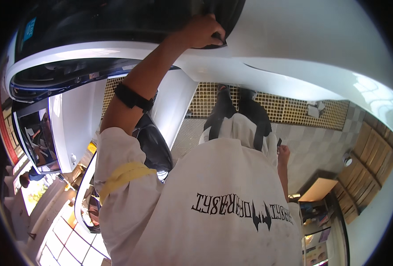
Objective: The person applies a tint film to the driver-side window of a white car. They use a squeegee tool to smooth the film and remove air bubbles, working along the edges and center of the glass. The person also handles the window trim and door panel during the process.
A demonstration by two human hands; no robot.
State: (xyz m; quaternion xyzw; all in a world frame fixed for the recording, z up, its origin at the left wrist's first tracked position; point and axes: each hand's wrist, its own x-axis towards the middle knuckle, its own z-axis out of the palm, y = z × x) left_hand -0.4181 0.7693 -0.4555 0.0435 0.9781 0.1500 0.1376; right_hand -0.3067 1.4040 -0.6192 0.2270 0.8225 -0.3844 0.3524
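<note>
My left arm reaches up across the white car body (289,40). My left hand (203,32) is closed at the lower corner of a dark car window (116,20). Its fingertips press together by the glass edge, and something small and dark shows beneath them, too unclear to name. Low at my right side, my right hand (284,153) is closed on a small dark flat piece (279,142). That hand is far from the car panel. A black band (133,97) circles my left forearm, and a yellow band (126,176) wraps my left sleeve.
An open white car door (68,128) with a dark window stands to the left. Yellow grating (289,108) lies in the floor around my feet. A wooden slatted pallet (365,173) is at the right, near a brown board (318,189). A black seat (154,144) is beside my left arm.
</note>
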